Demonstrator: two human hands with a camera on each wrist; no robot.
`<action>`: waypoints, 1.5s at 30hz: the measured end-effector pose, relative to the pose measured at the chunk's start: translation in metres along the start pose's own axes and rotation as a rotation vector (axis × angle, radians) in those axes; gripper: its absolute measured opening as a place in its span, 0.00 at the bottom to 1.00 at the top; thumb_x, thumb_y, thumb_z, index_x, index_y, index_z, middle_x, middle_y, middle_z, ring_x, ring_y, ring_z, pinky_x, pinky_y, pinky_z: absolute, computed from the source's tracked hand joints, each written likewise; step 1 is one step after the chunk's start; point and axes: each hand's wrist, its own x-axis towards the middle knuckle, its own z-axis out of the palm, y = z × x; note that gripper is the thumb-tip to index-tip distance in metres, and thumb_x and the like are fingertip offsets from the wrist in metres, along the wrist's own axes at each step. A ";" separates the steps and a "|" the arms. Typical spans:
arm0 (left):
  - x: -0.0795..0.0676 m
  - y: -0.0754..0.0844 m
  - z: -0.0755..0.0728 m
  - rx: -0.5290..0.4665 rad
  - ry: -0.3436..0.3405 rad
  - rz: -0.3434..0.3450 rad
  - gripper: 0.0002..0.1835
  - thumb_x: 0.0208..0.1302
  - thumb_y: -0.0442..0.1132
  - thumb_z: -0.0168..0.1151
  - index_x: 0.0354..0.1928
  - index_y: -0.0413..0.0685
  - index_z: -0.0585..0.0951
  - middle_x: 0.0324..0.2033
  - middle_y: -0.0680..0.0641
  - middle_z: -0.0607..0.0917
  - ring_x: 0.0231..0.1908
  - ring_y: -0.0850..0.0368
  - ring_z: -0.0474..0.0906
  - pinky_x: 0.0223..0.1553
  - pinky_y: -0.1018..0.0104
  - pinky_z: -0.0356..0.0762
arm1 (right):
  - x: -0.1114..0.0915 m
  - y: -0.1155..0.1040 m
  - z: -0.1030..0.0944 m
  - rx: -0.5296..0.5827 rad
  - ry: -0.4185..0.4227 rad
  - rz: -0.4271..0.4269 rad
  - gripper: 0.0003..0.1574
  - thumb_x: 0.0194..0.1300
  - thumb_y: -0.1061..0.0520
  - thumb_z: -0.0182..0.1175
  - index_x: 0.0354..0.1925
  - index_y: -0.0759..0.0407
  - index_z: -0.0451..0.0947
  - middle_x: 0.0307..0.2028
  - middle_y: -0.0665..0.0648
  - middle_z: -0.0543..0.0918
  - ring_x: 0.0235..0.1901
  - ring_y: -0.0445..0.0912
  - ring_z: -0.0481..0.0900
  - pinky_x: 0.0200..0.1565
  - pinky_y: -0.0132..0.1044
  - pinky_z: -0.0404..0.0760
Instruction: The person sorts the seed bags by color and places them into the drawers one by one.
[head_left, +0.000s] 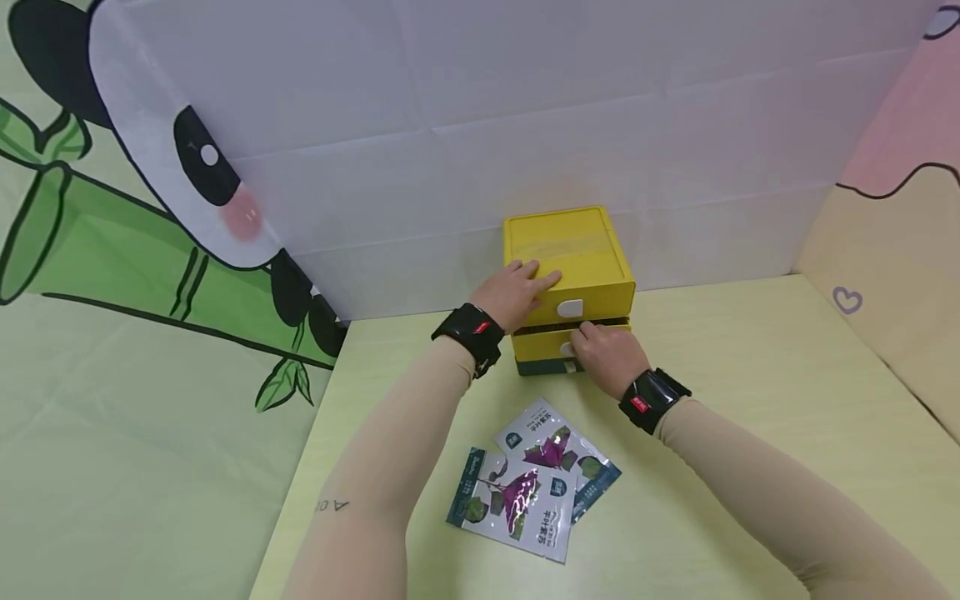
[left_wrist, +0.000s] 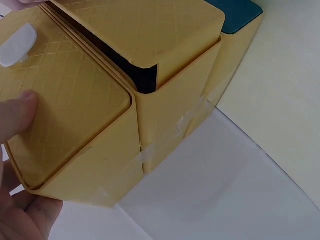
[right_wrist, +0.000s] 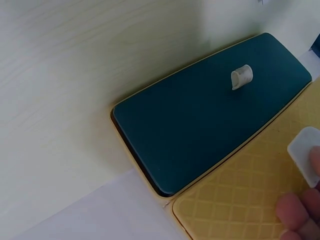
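A yellow drawer box (head_left: 573, 229) stands against the white backdrop. My left hand (head_left: 512, 293) holds its upper left edge, fingers spread over the top and thumb (left_wrist: 17, 117) on the front of the top drawer (left_wrist: 75, 100). The middle drawer (left_wrist: 145, 27) sticks out a little, showing a dark gap along its edge. With thumb and fingers, my right hand (head_left: 609, 360) pinches the white tab (right_wrist: 303, 154) on that drawer. Below, the dark teal bottom drawer (right_wrist: 200, 110) sits in its frame with a curled pale tab (right_wrist: 243, 76).
Two shiny packets with purple pictures lie overlapping on the pale table (head_left: 735, 350): a nearer packet (head_left: 517, 504) partly covers a farther packet (head_left: 555, 437). Behind the box rises the white backdrop (head_left: 420, 200). Clear tape (left_wrist: 175, 132) runs along the box's side.
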 end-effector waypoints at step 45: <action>-0.010 -0.006 -0.004 -0.096 0.013 0.027 0.28 0.70 0.43 0.57 0.70 0.62 0.67 0.66 0.42 0.69 0.65 0.44 0.65 0.66 0.56 0.64 | 0.002 -0.009 0.010 -0.038 0.149 0.094 0.18 0.57 0.50 0.70 0.31 0.63 0.77 0.23 0.56 0.75 0.15 0.44 0.66 0.15 0.34 0.69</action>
